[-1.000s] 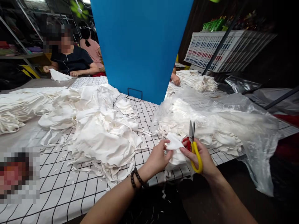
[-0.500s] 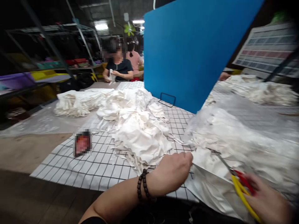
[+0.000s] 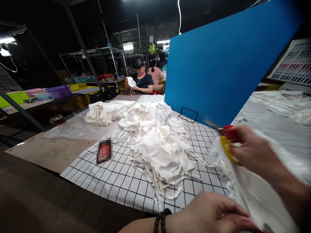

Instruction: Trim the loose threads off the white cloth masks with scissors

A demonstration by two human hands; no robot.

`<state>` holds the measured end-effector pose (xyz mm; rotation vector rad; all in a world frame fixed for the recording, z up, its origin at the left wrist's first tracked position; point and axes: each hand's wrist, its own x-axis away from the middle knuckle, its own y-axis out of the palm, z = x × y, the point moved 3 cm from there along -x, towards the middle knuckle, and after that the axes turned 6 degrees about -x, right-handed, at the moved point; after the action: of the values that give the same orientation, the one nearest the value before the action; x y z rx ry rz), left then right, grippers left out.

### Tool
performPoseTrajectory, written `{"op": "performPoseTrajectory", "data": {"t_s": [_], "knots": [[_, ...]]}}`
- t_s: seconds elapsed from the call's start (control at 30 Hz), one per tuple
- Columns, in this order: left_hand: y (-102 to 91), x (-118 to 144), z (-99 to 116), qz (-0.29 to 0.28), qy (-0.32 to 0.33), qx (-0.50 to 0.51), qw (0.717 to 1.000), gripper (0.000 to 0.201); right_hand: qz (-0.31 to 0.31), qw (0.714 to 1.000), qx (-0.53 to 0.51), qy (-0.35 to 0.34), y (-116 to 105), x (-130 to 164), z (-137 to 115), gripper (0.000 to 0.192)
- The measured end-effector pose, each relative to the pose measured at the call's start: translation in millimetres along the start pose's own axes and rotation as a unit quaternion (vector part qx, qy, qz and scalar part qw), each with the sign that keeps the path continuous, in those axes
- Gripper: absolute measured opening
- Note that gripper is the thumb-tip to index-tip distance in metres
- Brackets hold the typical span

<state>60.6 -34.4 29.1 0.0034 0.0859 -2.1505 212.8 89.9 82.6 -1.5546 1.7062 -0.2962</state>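
Note:
In my right hand (image 3: 255,149) is a pair of scissors (image 3: 227,147) with red and yellow handles; the blades point up and left, blurred by motion. My left hand (image 3: 216,210), a dark beaded bracelet at its wrist, pinches the edge of a white cloth (image 3: 262,194) at the bottom right. That cloth hangs below my right hand, partly hidden by it. To the left of the scissors, a heap of white cloth pieces (image 3: 161,155) with loose narrow strips lies on the black-and-white checked tablecloth (image 3: 97,178).
A large blue board (image 3: 209,71) stands upright behind the scissors, with a black wire stand (image 3: 188,115) at its base. Stacked white pieces (image 3: 104,113) lie at the far left. Across the table sits a co-worker (image 3: 143,82) holding white cloth. Clear plastic (image 3: 70,126) covers part of the table.
My right hand has lifted the scissors up and left, away from the cloth edge. My left hand is lower and further right, still pinching cloth. The whole view has shifted.

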Motion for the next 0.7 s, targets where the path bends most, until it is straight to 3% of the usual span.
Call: {"op": "performPoseTrajectory", "data": {"t_s": [0.07, 0.13, 0.23, 0.33, 0.4, 0.5, 0.6, 0.7], "knots": [[-9.4, 3, -8, 0.042, -0.03, 0.049, 0.997, 0.034, -0.162, 0.986, -0.006, 0.03, 41, -11, -2, 0.018], [-22.4, 5, -18, 0.104, -0.039, 0.037, 0.993, 0.034, -0.211, 0.975, -0.031, 0.064, 65, -3, 8, 0.017], [-38.9, 6, -31, 0.216, -0.028, -0.033, 0.976, 0.03, -0.232, 0.944, -0.182, 0.146, 69, 32, 33, 0.027], [-43.1, 3, -38, 0.282, 0.001, -0.037, 0.959, 0.028, -0.256, 0.884, -0.327, 0.216, 57, 77, 47, 0.038], [-38.5, -3, -40, 0.259, 0.01, 0.023, 0.966, 0.029, -0.257, 0.852, -0.389, 0.237, 53, 101, 47, 0.042], [-26.8, -12, -43, 0.172, 0.006, 0.17, 0.97, 0.03, -0.191, 0.83, -0.461, 0.249, 57, 122, 46, 0.042], [-20.7, -15, -47, 0.154, -0.004, 0.225, 0.962, 0.026, -0.129, 0.842, -0.461, 0.247, 55, 129, 50, 0.042], [-20.0, -13, -49, 0.172, -0.009, 0.187, 0.967, 0.023, -0.134, 0.862, -0.426, 0.238, 37, 132, 53, 0.042]]}}
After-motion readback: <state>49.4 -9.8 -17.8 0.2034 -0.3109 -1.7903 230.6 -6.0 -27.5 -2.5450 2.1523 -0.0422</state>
